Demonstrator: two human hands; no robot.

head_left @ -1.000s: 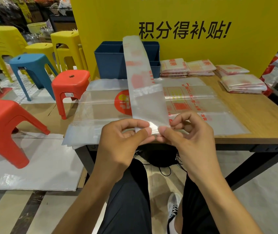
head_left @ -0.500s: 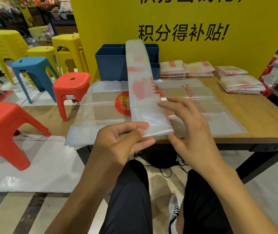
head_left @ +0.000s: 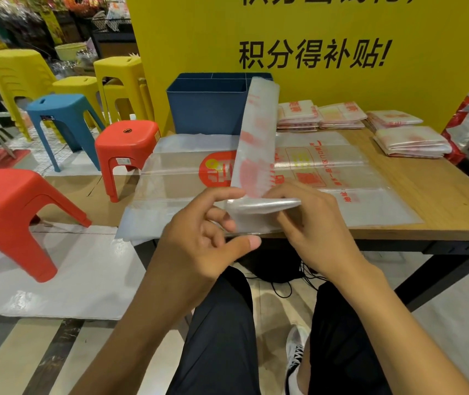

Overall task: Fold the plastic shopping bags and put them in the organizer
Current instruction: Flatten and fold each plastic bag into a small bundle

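While my right hand [head_left: 310, 220] pinches the near end of the bag strip [head_left: 256, 138] and turns it over, my left hand [head_left: 199, 238] hovers just beside it, fingers loosely curled, holding nothing. The strip runs from my grip away toward the blue organizer [head_left: 207, 106] at the far edge of the table [head_left: 441, 195]. It lies over flat, unfolded bags [head_left: 341, 178] that I judge remain. 4 folded stacks [head_left: 341, 116] sit far right, not yet inside. Nothing blocks the organizer.
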